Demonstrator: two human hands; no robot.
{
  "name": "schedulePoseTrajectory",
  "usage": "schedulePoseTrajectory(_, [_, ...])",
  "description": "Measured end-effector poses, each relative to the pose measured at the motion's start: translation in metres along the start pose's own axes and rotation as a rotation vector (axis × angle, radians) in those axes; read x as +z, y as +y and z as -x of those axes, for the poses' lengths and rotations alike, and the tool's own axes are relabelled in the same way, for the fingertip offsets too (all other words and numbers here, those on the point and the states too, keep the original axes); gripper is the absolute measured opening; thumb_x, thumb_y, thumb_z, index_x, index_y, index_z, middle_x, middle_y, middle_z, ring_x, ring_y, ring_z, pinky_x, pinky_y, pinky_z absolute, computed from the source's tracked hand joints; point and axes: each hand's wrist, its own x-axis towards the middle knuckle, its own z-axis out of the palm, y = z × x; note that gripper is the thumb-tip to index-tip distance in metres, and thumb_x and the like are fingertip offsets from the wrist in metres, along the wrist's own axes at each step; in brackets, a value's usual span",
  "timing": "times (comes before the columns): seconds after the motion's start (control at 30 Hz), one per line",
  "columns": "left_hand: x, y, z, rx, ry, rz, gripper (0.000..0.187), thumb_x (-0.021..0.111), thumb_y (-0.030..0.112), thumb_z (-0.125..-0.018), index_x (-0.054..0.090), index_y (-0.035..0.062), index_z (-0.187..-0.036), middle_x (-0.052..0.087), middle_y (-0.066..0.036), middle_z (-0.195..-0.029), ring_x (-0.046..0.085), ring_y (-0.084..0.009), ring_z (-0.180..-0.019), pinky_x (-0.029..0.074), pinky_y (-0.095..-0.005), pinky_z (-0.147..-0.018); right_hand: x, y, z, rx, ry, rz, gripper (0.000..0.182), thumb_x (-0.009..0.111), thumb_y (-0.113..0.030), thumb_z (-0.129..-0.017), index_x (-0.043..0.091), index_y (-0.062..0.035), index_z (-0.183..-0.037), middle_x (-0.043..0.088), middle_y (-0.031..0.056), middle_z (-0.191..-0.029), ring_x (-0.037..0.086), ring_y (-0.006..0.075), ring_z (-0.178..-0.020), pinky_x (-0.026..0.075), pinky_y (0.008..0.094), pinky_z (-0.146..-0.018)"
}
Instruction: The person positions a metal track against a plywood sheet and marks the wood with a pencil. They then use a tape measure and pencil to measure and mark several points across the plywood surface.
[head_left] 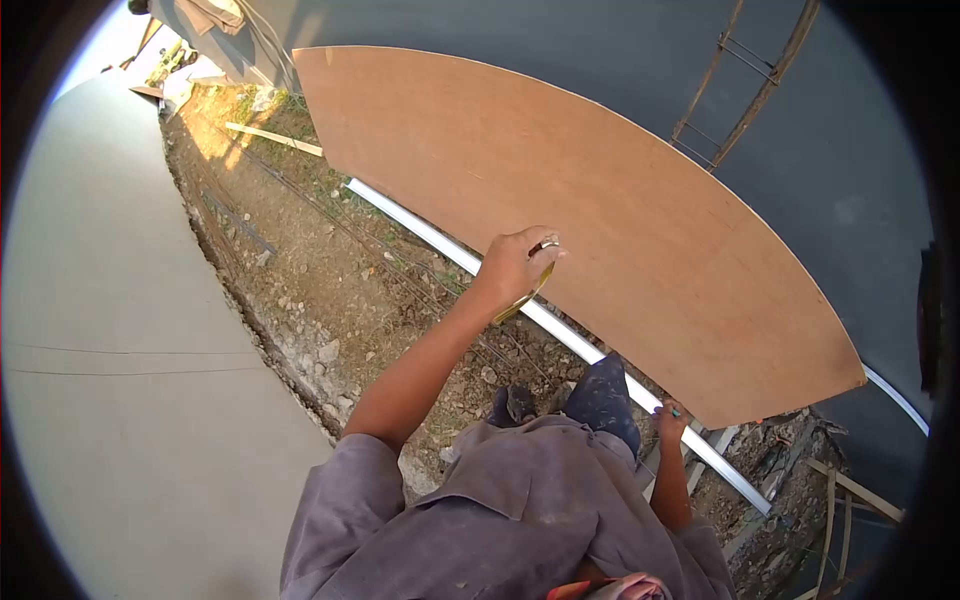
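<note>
My left hand [508, 268] is raised over the lower edge of a large plywood sheet [570, 170], its fingers closed round a tape measure. A short curve of the tape's yellow blade [540, 284] shows below the fingers. Lower right, my right hand [671, 420] is closed beside a long white metal profile [440, 240], near the sheet's bottom corner. A small greenish tip [677, 412] shows at its fingers; what it belongs to is too small to make out. The plywood leans against a dark grey wall, and the profile runs diagonally along its lower edge.
A pale concrete slab [120, 300] fills the left side, ending in a rough edge. Rubble and soil [320, 290] lie between slab and wall [860, 210]. A wooden strip [275, 138] lies upper left. A rebar frame [745, 90] leans at upper right; timber pieces [850, 488] stand lower right.
</note>
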Motion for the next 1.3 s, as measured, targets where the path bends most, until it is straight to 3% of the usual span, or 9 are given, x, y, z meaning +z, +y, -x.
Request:
schedulePoseTrajectory(0.03, [-0.011,-0.010,-0.011,-0.024,0.007,-0.014,0.033,0.069,0.019,-0.081,0.061,-0.0045,-0.103,0.067,-0.012,-0.083,0.059,-0.0120,-0.072,0.048,-0.0250,-0.066,0.006,0.002,0.010,0.009,0.008,0.005,0.011,0.051,-0.015,-0.090,0.053,-0.0049,-0.091,0.058,0.0082,-0.067,0.056,0.0148,-0.053,0.044,0.0261,-0.044])
schedulePoseTrajectory(0.4, [-0.120,-0.039,-0.120,-0.026,0.039,-0.036,0.028,0.067,0.011,-0.082,0.061,-0.0054,-0.103,0.065,-0.007,-0.088,0.059,-0.0098,-0.080,0.052,-0.0233,-0.069,0.099,0.074,0.043,0.362,0.057,0.007,0.014,0.052,-0.015,-0.088,0.054,-0.0023,-0.093,0.060,0.0115,-0.067,0.059,0.0192,-0.052,0.047,0.0313,-0.043])
schedulePoseTrajectory(0.57, [-0.155,-0.023,-0.179,0.029,0.024,-0.114,0.029,0.066,0.013,-0.083,0.061,-0.0051,-0.105,0.064,-0.006,-0.087,0.060,-0.0098,-0.078,0.051,-0.0220,-0.066,0.168,0.028,0.036,0.325,0.022,-0.023,0.015,0.055,-0.020,-0.089,0.055,-0.0055,-0.092,0.062,0.0109,-0.069,0.059,0.0182,-0.056,0.050,0.0313,-0.048])
schedulePoseTrajectory(0.63, [-0.158,-0.021,-0.199,0.066,0.072,0.030,0.028,0.069,0.014,-0.080,0.063,-0.0060,-0.099,0.061,-0.005,-0.074,0.051,-0.0072,-0.065,0.043,-0.0218,-0.058,0.192,-0.009,0.025,0.289,0.025,0.008,0.016,0.055,-0.021,-0.090,0.056,-0.0051,-0.093,0.061,0.0098,-0.069,0.059,0.0172,-0.056,0.050,0.0308,-0.049])
schedulePoseTrajectory(0.67, [-0.161,-0.020,-0.212,0.034,0.006,-0.077,0.032,0.067,0.014,-0.082,0.060,-0.0057,-0.106,0.064,-0.007,-0.087,0.060,-0.0101,-0.078,0.052,-0.0224,-0.065,0.203,-0.025,0.018,0.231,-0.005,0.005,0.017,0.054,-0.021,-0.090,0.056,-0.0045,-0.094,0.061,0.0090,-0.070,0.058,0.0161,-0.057,0.049,0.0300,-0.049])
schedulePoseTrajectory(0.93, [-0.094,-0.052,-0.311,0.222,-0.210,-0.201,0.031,0.067,0.022,-0.081,0.063,-0.0038,-0.098,0.063,-0.014,-0.077,0.055,-0.0205,-0.065,0.045,-0.0303,-0.065,0.248,-0.106,-0.014,0.061,0.083,-0.180,0.015,0.052,-0.018,-0.092,0.056,-0.0046,-0.086,0.060,0.0062,-0.069,0.055,0.0114,-0.056,0.045,0.0249,-0.045])
schedulePoseTrajectory(1.07, [-0.057,-0.060,-0.356,0.346,-0.294,-0.243,0.033,0.067,0.026,-0.080,0.065,-0.0017,-0.097,0.065,-0.016,-0.089,0.061,-0.0289,-0.078,0.046,-0.0349,-0.073,0.253,-0.076,0.009,0.035,0.249,-0.417,0.015,0.054,-0.017,-0.091,0.057,-0.0028,-0.087,0.058,0.0045,-0.065,0.054,0.0100,-0.054,0.042,0.0260,-0.044])
schedulePoseTrajectory(1.17, [-0.033,-0.076,-0.387,0.469,-0.379,-0.277,0.032,0.067,0.027,-0.078,0.066,0.0002,-0.097,0.065,-0.015,-0.094,0.061,-0.0306,-0.083,0.046,-0.0372,-0.077,0.270,-0.061,0.054,0.051,0.409,-0.285,0.018,0.054,-0.020,-0.092,0.057,-0.0025,-0.087,0.057,0.0022,-0.065,0.053,0.0081,-0.055,0.039,0.0241,-0.044])
schedulePoseTrajectory(1.3, [-0.013,-0.112,-0.405,0.599,-0.474,-0.353,0.031,0.068,0.025,-0.078,0.067,0.0012,-0.098,0.066,-0.015,-0.090,0.063,-0.0238,-0.081,0.047,-0.0322,-0.077,0.335,-0.022,0.111,0.253,0.610,-0.456,0.018,0.057,-0.021,-0.090,0.054,-0.0044,-0.084,0.059,0.0047,-0.066,0.054,0.0124,-0.053,0.042,0.0266,-0.046])
